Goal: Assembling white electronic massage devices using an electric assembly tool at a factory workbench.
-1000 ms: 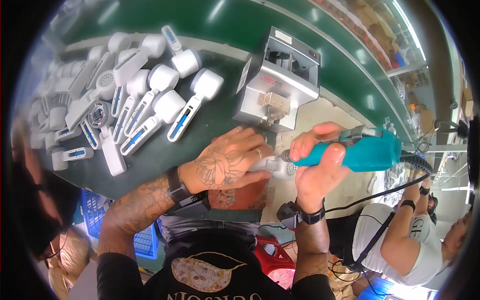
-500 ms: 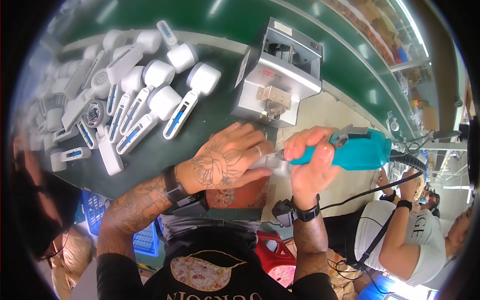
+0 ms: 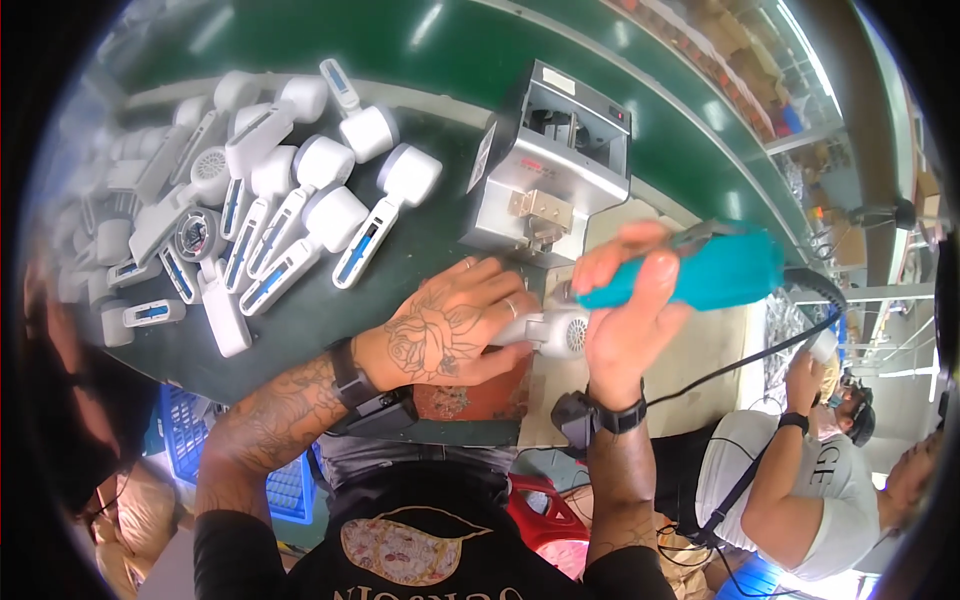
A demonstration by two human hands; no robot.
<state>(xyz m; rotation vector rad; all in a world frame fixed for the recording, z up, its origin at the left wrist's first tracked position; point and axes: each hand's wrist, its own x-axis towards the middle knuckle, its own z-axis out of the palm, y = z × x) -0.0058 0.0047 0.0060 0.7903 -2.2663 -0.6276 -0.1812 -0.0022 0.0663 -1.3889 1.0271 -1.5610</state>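
My left hand (image 3: 455,320) is closed around the handle of a white handheld fan (image 3: 562,333), whose round vented head points right. My fingers hide most of that handle. In my right hand (image 3: 640,310) is a teal electric screwdriver (image 3: 700,275), lying nearly level with its cord end to the right. Its tip end is close above the fan, apart from it as far as I can see, and slightly blurred. Beyond my hands stands a silver box-shaped machine (image 3: 540,170) with a small metal block on its front, probably a screw feeder.
Many white handheld fans (image 3: 310,220) lie heaped on the dark green table (image 3: 390,280) at the left. A reddish-brown board (image 3: 475,392) lies by the near edge. The black cord (image 3: 735,362) runs at the right. A co-worker (image 3: 790,480) is at the right; a blue basket (image 3: 290,490) is below.
My right hand has raised the screwdriver away from the fan, so the fan's vented head now shows. My left hand keeps its hold on the fan. The whole view has shifted slightly.
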